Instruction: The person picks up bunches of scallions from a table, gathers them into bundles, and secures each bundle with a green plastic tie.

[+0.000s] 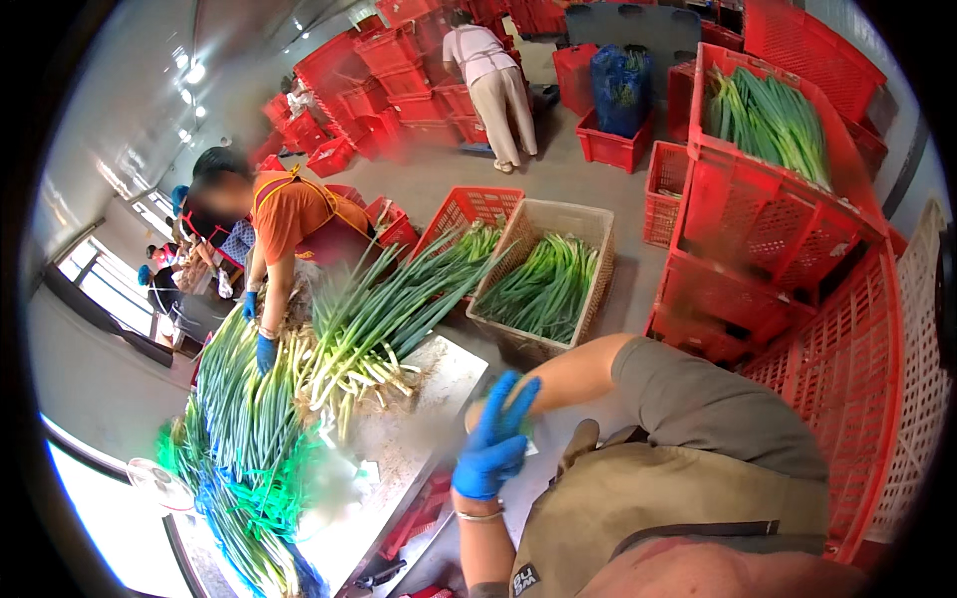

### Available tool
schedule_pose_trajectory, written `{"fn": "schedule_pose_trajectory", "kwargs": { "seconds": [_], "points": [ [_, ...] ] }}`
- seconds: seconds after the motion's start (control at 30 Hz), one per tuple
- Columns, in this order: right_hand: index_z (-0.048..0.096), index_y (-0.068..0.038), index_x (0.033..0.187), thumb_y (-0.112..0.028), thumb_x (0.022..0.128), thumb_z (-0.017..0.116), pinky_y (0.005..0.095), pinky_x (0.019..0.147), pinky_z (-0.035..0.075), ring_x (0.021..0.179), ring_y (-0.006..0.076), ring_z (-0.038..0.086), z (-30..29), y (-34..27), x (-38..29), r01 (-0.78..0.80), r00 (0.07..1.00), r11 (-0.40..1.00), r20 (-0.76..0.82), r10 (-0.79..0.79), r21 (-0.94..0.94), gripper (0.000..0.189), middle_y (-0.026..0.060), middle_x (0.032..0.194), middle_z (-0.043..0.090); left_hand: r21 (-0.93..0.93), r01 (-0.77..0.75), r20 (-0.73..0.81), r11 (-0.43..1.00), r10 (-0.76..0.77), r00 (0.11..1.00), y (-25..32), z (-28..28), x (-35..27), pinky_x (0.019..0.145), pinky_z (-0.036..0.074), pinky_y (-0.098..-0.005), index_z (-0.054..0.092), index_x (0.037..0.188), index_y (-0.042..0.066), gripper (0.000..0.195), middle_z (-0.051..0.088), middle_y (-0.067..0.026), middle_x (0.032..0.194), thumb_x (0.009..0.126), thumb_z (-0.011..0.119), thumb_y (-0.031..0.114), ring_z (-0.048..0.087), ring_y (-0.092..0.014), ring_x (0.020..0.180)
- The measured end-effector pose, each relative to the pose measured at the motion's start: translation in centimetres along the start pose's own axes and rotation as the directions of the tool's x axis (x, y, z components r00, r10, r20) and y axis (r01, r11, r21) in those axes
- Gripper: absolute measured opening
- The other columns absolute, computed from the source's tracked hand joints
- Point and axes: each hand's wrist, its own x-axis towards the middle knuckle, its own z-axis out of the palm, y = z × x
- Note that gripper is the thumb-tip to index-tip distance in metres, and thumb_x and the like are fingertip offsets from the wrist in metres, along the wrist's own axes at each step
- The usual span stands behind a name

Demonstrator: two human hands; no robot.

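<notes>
My left hand, in a blue glove with a bracelet at the wrist, is raised beside the table's near edge. Its fingers overlap the end of my right forearm. My right hand is mostly hidden behind the glove and blurred, so what either hand holds is unclear. A small green and white patch shows beside the glove. On the white table lie long green onions, with another heap laid crosswise, roots towards me. Green plastic ties lie over the lower part of the pile.
Across the table, a co-worker's blue-gloved hands touch the onions. A pale crate and a red crate hold onions beyond the table. Stacked red crates stand close on the right. Another person bends near crates at the back.
</notes>
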Motion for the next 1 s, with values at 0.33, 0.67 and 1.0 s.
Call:
{"fn": "schedule_pose_trajectory", "kwargs": {
  "seconds": [0.33,0.67,1.0],
  "points": [
    [0.062,0.004,0.089,-0.013,0.085,0.052,0.0287,0.076,0.052,0.085,0.0214,0.063,-17.8,5.6,1.0,0.776,0.574,-0.407,-0.808,0.135,0.482,0.020,0.0140,0.088,0.065,-0.211,-0.161,-0.122,0.964,0.138,0.983,0.3,0.9,1.6,0.037,0.027,-0.0158,0.018,0.141,0.009,0.081,0.026,-0.0179,0.143,0.069,0.047,-0.013,0.036,-0.004,0.046],
    [0.065,-0.007,0.077,-0.019,0.075,0.057,0.0358,0.056,0.044,0.060,0.0237,0.054,-12.8,8.8,8.0,-0.429,0.849,0.757,-0.506,0.152,-0.493,0.014,0.0074,0.063,0.055,0.193,-0.149,-0.028,0.970,0.157,0.987,4.0,4.5,1.1,0.045,0.026,-0.0150,0.019,0.142,0.012,0.074,0.026,-0.0033,0.144,0.076,0.046,-0.008,0.033,-0.001,0.057],
    [0.060,0.004,0.099,-0.008,0.082,0.052,0.0364,0.080,0.051,0.087,0.0277,0.061,-22.7,5.8,9.0,0.680,0.732,-0.357,-0.626,0.271,0.641,0.023,0.0171,0.094,0.063,0.142,-0.180,-0.175,0.973,0.204,0.963,3.7,-0.2,-7.7,0.050,0.034,-0.0137,0.026,0.139,0.006,0.068,0.031,-0.0091,0.142,0.077,0.052,-0.007,0.044,-0.006,0.111]
  ]
}}
